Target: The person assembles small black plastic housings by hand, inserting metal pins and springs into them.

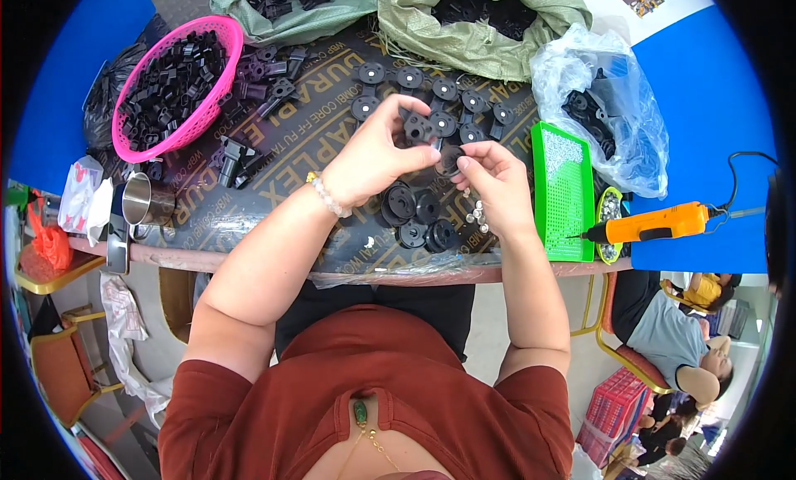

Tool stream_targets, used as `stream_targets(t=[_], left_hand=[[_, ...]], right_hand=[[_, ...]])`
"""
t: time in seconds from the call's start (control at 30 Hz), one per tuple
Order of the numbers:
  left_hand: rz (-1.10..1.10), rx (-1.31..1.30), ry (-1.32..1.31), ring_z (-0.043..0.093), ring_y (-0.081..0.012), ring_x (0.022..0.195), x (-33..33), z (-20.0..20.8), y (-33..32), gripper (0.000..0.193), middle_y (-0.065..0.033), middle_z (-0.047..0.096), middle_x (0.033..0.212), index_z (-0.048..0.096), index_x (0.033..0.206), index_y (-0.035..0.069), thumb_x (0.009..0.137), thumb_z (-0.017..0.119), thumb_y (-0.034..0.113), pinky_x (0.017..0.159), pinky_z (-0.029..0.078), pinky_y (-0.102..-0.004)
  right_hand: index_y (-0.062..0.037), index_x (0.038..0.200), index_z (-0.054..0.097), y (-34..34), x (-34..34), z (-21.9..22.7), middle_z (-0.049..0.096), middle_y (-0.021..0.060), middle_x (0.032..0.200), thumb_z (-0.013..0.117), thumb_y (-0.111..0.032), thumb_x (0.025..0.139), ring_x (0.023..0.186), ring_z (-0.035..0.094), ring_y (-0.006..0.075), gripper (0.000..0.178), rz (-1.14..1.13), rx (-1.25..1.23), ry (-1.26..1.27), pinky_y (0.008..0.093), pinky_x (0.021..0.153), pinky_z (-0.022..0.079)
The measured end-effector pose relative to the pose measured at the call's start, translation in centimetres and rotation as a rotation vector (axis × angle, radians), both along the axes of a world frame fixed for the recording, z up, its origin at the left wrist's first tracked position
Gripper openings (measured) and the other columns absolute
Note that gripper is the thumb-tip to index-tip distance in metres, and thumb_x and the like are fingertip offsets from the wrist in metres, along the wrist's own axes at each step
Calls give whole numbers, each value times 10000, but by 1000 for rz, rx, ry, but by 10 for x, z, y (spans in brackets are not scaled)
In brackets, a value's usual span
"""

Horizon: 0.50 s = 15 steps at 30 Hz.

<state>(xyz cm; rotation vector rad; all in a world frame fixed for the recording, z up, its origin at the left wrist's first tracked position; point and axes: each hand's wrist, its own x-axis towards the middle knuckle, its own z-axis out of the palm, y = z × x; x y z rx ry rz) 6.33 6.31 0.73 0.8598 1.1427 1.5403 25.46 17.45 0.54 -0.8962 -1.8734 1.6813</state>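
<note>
Over the middle of the table, my left hand (375,158) grips a black plastic part (419,129) with holes in its face between thumb and fingers. Close to its right, my right hand (499,186) pinches a round black disc (449,160) at its edge. The two pieces are near each other; whether they touch I cannot tell. Beyond the hands lie several black round-headed parts (409,79) with pale centres. Nearer me sits a cluster of loose black discs (400,203), and small whitish pieces (476,216) lie beside my right wrist.
A pink basket (231,45) of black parts stands at left, near a metal cup (148,200). Green sacks (398,24) line the back. At right are a clear plastic bag (643,123), a green tray (550,223), a small dish (611,206) and an orange electric screwdriver (663,223).
</note>
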Motion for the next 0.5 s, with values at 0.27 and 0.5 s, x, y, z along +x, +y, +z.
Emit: stream_targets(t=[0.27,0.5], left_hand=[[-58,-86,40,600,-75,729,7,1,-4,484,-26,658,909,521,1300,72,884,763,32,628,489,-218],[3,-123,91,618,-62,735,10,1,-2,519,-34,675,911,492,1328,69,889,768,43,599,481,-209]], right_hand=[[-53,1260,675,-20,9,15,623,142,1273,824,-57,818,1021,697,228,467,89,799,16,337,820,588],[-24,1085,701,-27,20,27,652,134,1193,890,-125,701,1020,665,318,440,277,1087,-88,398,891,564]])
